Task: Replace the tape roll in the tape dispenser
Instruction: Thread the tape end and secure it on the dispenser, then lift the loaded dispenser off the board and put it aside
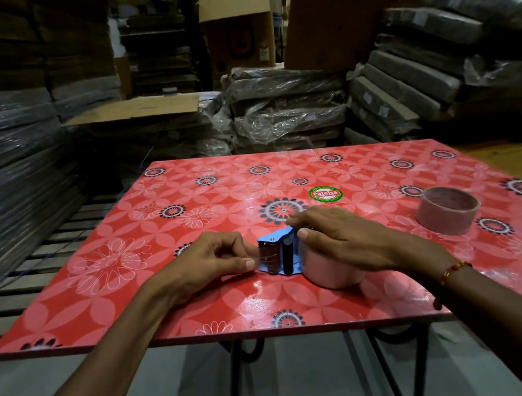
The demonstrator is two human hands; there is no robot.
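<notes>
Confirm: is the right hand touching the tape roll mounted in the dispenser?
Touching. The head view shows the right hand draped over the tape roll mounted in the blue tape dispenser, thumb and fingers curled onto its top, no gap visible.

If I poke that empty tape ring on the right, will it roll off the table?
Probably not. The empty tape ring sits flat on its open end on the table, so a poke would likely slide it, not roll it. It looks like a thin, hollow cardboard core, so probably light. The glossy tabletop may let it skid easily.
</notes>
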